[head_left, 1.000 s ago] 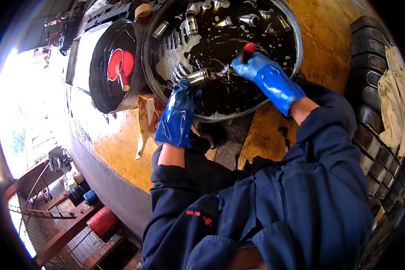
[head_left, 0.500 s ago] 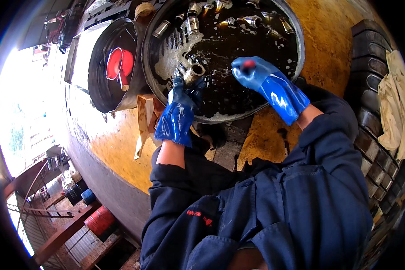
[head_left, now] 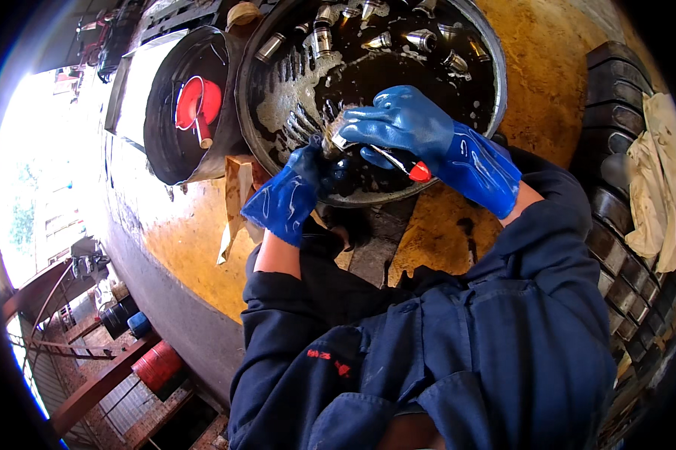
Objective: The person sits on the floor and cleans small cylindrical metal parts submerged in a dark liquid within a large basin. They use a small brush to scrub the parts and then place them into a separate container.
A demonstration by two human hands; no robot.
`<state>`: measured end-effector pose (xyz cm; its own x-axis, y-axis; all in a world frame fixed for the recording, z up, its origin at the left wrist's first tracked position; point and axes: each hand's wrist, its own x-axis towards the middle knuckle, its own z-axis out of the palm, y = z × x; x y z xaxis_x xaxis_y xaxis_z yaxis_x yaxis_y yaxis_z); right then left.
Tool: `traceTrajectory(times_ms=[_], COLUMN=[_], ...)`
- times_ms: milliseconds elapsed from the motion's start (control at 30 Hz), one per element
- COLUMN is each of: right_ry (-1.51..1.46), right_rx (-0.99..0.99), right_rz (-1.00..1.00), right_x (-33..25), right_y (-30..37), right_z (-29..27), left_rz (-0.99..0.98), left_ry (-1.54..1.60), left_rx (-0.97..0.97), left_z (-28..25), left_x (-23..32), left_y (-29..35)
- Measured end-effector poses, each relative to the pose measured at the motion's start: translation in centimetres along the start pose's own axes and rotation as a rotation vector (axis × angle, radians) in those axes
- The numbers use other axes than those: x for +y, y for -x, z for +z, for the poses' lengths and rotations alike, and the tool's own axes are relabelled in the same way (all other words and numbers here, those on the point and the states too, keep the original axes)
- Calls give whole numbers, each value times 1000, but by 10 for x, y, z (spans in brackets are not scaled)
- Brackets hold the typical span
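Note:
Both my hands wear blue rubber gloves over a round tub (head_left: 501, 79) of dark, oily liquid. My right hand (head_left: 409, 124) is closed on a brush (head_left: 420, 172) with a red handle end, its bristles pointing toward my left hand. At the tub's near left side my left hand (head_left: 297, 176) is closed around a short metal sleeve; the brush and gloves mostly hide it now. The bristles meet the spot where the sleeve is held. Several similar shiny metal sleeves (head_left: 422, 40) lie in the liquid along the far side.
Left of the tub stands a smaller dark container (head_left: 162, 161) with a red dipper (head_left: 210, 101) inside. Stained cardboard (head_left: 237, 191) sits between them on the yellow floor. Stacked dark metal blocks (head_left: 612, 112) line the right, with a beige cloth (head_left: 649, 172) over them.
My right hand has swung left with the brush, from over the tub's right half to the sleeve. My left hand stays near the same place, and the sleeve's open end is now covered.

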<state>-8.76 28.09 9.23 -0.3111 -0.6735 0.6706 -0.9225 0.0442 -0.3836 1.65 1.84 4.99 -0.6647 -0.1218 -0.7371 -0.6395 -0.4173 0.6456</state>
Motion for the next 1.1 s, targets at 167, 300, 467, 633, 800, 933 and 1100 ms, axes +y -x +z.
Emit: traceTrajectory(times_ms=[167,300,467,633,800,933,1100], right_ry=[-215,-413,-1006,-1198,-532,-619,-1272], right_rx=[-143,-307,63,27,-212,-143,407], right_rz=[487,1019,1553,1796,1569,1692,1880], right_x=[-14,-5,29,33,9,22,17], right_y=[4,-4,28,35,32,28,8], right_z=[6,11,39,27,-1,7,15], left_rz=[-53,115,466,538,326,257,139], left_ry=[22,226,186,-6,121,146,146], left_rx=[-61,-119,-112,-26,103,113,204], left_z=[-14,-15,-3,-10,-13,-14,-2], left_x=[6,5,3,-4,5,9,13], left_y=[-13,-17,-20,-26,-20,-20,-18])
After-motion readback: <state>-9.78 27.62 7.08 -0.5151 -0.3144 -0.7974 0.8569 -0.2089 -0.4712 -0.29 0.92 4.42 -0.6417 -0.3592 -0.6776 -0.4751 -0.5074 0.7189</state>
